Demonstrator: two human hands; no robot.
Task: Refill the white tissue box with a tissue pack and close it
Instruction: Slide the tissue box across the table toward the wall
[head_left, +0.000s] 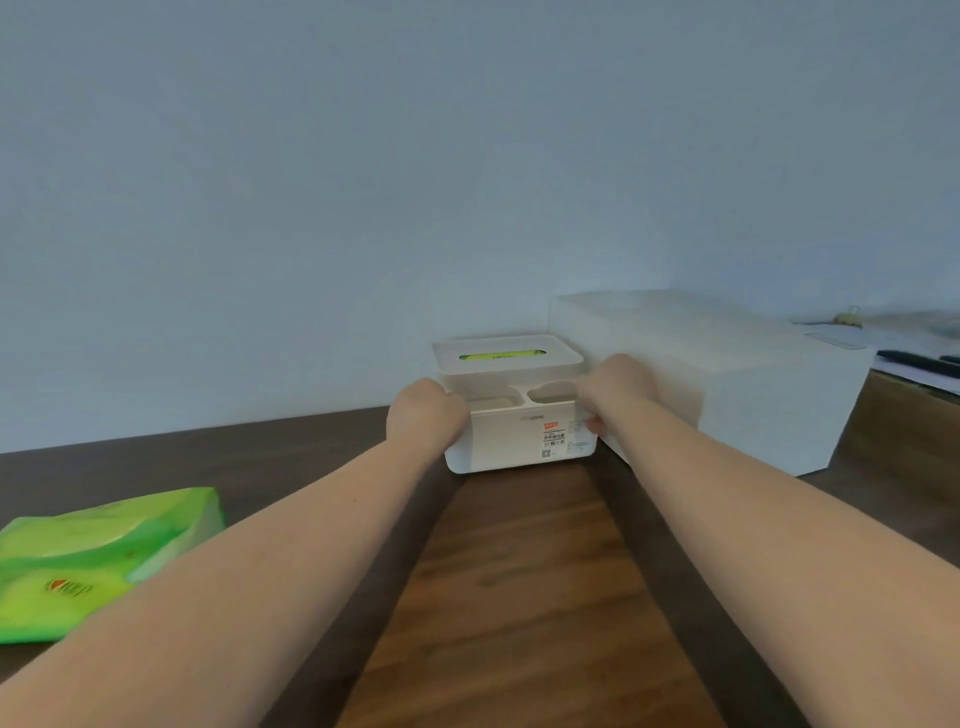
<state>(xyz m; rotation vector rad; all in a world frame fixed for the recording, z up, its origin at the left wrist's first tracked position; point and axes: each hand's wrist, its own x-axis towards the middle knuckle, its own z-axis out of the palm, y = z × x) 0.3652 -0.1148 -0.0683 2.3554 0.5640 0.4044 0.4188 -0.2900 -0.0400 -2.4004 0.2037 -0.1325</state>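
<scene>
Now | both hands, left hand (427, 410) and right hand (615, 387), clasp white tissue box (519, 436) sides | fingers curled around it

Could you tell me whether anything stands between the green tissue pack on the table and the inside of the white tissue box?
Yes: the lid sits shut on the white tissue box, with green showing through its slot. Both hands, left hand and right hand, grip the box's sides. The green tissue pack lies apart, at the near left of the table.
</scene>
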